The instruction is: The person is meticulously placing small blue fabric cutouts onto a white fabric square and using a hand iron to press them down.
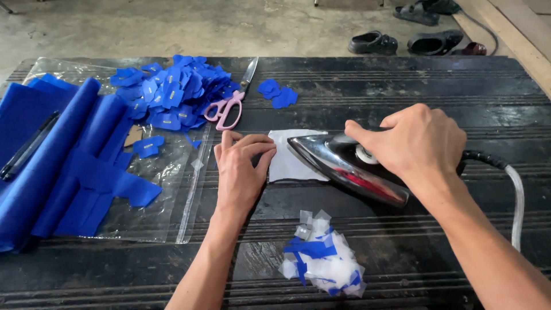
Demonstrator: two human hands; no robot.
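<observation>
My right hand grips the handle of a shiny metal iron, whose tip points left and rests on a small white fabric piece on the dark table. My left hand lies flat with its fingertips pressing the left edge of that white piece. The iron's cord runs off to the right behind my wrist.
A heap of small blue fabric pieces and pink-handled scissors lie at the back. Folded blue cloth with a black pen sits left on clear plastic. White and blue scraps lie near me. Shoes stand on the floor.
</observation>
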